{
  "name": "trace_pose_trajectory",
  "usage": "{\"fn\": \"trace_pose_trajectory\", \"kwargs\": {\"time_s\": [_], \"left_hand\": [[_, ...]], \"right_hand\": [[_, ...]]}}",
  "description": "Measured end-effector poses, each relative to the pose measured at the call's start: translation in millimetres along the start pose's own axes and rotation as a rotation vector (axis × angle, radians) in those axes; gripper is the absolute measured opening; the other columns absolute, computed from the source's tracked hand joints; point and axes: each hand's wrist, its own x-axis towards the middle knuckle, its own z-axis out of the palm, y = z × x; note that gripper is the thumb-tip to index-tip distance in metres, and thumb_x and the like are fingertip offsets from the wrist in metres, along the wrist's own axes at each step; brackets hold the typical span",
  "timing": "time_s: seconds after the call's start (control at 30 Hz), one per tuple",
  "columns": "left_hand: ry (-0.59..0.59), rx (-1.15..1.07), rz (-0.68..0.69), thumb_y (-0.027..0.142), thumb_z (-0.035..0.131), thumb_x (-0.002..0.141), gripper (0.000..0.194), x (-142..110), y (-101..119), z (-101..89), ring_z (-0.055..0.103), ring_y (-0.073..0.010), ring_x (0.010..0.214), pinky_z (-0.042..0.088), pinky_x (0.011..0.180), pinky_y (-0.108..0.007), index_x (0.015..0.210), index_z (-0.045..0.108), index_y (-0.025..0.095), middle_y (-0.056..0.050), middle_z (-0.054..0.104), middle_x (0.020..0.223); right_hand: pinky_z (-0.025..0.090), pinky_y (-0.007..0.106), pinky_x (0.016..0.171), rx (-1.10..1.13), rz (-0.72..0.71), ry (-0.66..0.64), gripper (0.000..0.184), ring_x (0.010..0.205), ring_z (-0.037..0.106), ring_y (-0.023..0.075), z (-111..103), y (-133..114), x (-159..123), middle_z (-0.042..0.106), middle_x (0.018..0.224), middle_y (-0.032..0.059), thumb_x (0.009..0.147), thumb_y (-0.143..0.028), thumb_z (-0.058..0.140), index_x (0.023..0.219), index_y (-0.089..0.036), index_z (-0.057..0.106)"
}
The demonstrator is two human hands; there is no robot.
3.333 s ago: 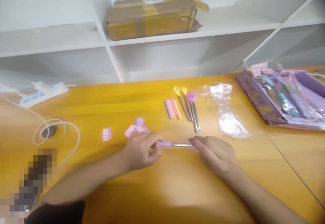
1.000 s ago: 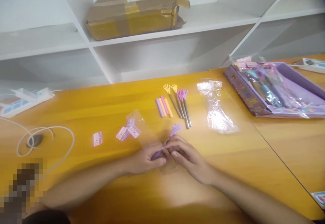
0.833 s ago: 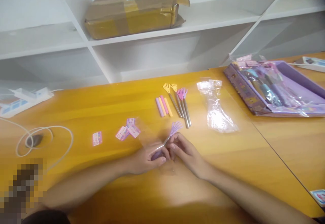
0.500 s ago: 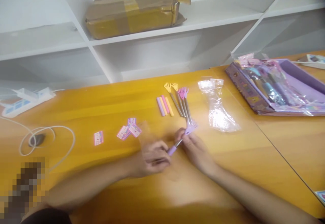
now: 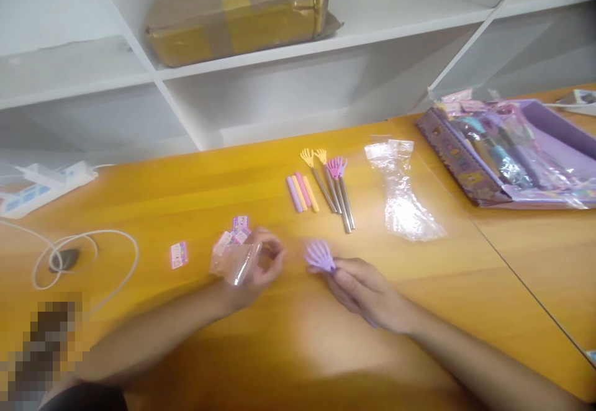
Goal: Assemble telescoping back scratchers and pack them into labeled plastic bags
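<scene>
My right hand (image 5: 367,290) is closed around a light purple back scratcher (image 5: 320,256); its small hand-shaped head sticks out past my fingertips, and most of its handle is hidden in my grip. My left hand (image 5: 263,265), fingers curled, has a clear plastic bag (image 5: 244,262) in it. The bag lies partly over a small pile of printed cards (image 5: 241,225). Further forward are yellow back scratchers (image 5: 323,178) and pink-purple ones (image 5: 343,194) with metal rods. Beside them lie several coloured tubes (image 5: 302,192) in purple, orange and pink.
Flat clear bags (image 5: 405,194) lie right of the scratchers. A purple display box (image 5: 465,162) of wrapped items stands at the right. One card (image 5: 178,254) lies apart at left, near a white cable (image 5: 133,243) and power strip (image 5: 51,187). A cardboard box (image 5: 242,20) sits on the shelf.
My left hand has let go of the scratcher's handle end and moved left with the bag. My right hand has come nearer to me, turning the scratcher so its head points left.
</scene>
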Motion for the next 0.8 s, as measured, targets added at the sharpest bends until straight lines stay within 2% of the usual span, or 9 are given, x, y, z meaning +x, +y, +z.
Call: {"fn": "trace_pose_trajectory", "kwargs": {"time_s": [0.07,0.13,0.23,0.33,0.4,0.57,0.7,0.8], "left_hand": [[-0.021,0.042,0.048,0.019,0.064,0.101,0.012,-1.9,-0.4,3.0,0.064,-0.0149,0.085,0.056,0.075,-0.028,0.111,0.057,0.022,-0.002,0.062,0.097],[-0.061,0.078,0.105,0.017,0.065,0.100,0.017,-3.9,-3.7,4.9,0.065,-0.0161,0.086,0.055,0.077,-0.029,0.115,0.057,0.022,-0.004,0.065,0.099],[-0.149,0.068,0.192,0.015,0.068,0.099,0.029,-7.8,-12.4,6.8,0.068,-0.0189,0.094,0.055,0.081,-0.032,0.124,0.056,0.023,-0.007,0.069,0.108],[-0.179,0.009,0.207,0.013,0.071,0.096,0.038,-12.7,-20.1,7.5,0.068,-0.0195,0.096,0.055,0.083,-0.032,0.129,0.056,0.024,-0.007,0.068,0.112],[-0.169,-0.027,0.163,0.013,0.070,0.096,0.038,-15.4,-22.0,7.1,0.068,-0.0191,0.096,0.055,0.083,-0.032,0.130,0.056,0.025,-0.007,0.068,0.112],[-0.126,-0.202,0.007,0.015,0.064,0.101,0.024,-12.6,-14.4,6.1,0.069,-0.0179,0.097,0.055,0.088,-0.032,0.122,0.056,0.024,-0.005,0.066,0.107],[-0.052,-0.460,-0.131,0.025,0.062,0.106,0.007,-1.7,-5.5,4.6,0.070,-0.0174,0.102,0.056,0.093,-0.032,0.109,0.056,0.022,-0.005,0.069,0.107],[-0.058,-0.579,-0.257,0.032,0.063,0.106,0.012,4.4,-1.6,1.2,0.071,-0.0201,0.112,0.055,0.102,-0.037,0.103,0.057,0.022,-0.006,0.073,0.115]], "right_hand": [[0.029,0.024,0.051,-0.198,-0.055,-0.076,0.044,0.054,0.036,0.0084,3.3,-5.7,-3.1,0.042,0.064,-0.0044,0.114,-0.049,0.044,0.084,-0.019,0.056],[0.032,0.024,0.057,-0.397,-0.154,-0.076,0.043,0.058,0.040,0.0084,4.9,-10.9,-4.5,0.045,0.068,-0.0033,0.115,-0.044,0.046,0.082,-0.018,0.057],[0.036,0.024,0.063,-0.578,-0.238,-0.062,0.031,0.062,0.047,0.0092,5.3,-15.8,-3.8,0.055,0.073,-0.0023,0.115,-0.037,0.046,0.101,-0.018,0.067],[0.042,0.024,0.067,-0.690,-0.158,-0.074,0.031,0.067,0.058,0.0114,4.4,-18.1,-2.1,0.068,0.086,0.0010,0.116,-0.035,0.043,0.132,-0.020,0.064],[0.045,0.025,0.069,-0.740,-0.089,-0.066,0.034,0.071,0.063,0.0133,3.1,-18.3,-1.7,0.072,0.093,0.0035,0.116,-0.037,0.041,0.138,-0.020,0.061],[0.042,0.026,0.064,-0.828,-0.028,-0.039,0.039,0.064,0.059,0.0139,-4.1,-15.6,-3.0,0.065,0.077,0.0020,0.116,-0.043,0.037,0.105,-0.019,0.066],[0.048,0.027,0.068,-0.795,-0.027,0.001,0.042,0.067,0.061,0.0162,-11.7,-17.3,-0.4,0.068,0.080,0.0038,0.116,-0.046,0.037,0.107,-0.020,0.068],[0.052,0.028,0.071,-0.748,-0.043,0.020,0.045,0.071,0.063,0.0181,-17.1,-21.3,3.6,0.069,0.080,0.0046,0.115,-0.049,0.037,0.106,-0.020,0.070]]}}
